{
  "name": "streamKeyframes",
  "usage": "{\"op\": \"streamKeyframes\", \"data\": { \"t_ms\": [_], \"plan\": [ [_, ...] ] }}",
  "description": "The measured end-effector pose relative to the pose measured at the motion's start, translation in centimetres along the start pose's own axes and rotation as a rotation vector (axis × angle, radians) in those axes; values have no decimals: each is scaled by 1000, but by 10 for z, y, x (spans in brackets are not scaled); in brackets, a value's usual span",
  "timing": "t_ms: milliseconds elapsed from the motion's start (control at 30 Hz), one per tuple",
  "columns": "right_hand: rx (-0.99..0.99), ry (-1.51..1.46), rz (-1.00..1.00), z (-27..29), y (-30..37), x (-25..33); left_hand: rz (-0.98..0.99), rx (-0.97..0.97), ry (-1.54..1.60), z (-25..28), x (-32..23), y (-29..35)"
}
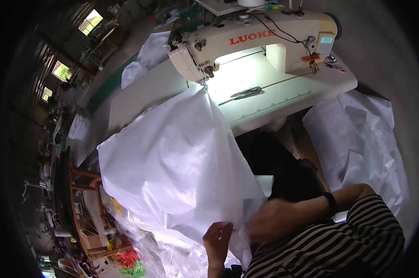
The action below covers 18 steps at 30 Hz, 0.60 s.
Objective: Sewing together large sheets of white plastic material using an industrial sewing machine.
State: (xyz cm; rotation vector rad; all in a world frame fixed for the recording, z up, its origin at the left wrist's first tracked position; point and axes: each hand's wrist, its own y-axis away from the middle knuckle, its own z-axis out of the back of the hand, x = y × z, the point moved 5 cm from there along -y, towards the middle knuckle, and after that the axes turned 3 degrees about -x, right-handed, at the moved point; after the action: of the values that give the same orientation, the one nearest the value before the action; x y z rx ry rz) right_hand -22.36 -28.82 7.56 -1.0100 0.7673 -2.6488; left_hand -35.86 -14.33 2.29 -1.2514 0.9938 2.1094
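A large white sheet of smooth, shiny material (163,157) hangs from the needle area of a cream sewing machine (269,39) down toward my lap. Near the sheet's lower edge, my left hand (217,238) is closed, with thumb and fingertips pinching the material. Just right of it is my right hand (273,221), smeared by motion, beside the sheet's right edge; its fingers cannot be made out. The machine's lamp lights the bed, where a pair of thread snips (247,92) lies.
More white sheets (357,139) are heaped to the right of the machine table (283,99). A pink-and-black small tool (335,68) lies at the table's far right. On the left stand a wooden stool (84,185) and red and green strands (128,259) on the floor.
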Motion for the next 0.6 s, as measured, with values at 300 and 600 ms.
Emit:
{"op": "streamKeyframes", "data": {
  "t_ms": [300,600],
  "plan": [
    [-95,468,-373,10,77,-79,-590,-226,-402,-11,-47,18],
    [-73,-376,-296,12,26,-10,-583,15,-456,-47,-52,22]
  ]
}}
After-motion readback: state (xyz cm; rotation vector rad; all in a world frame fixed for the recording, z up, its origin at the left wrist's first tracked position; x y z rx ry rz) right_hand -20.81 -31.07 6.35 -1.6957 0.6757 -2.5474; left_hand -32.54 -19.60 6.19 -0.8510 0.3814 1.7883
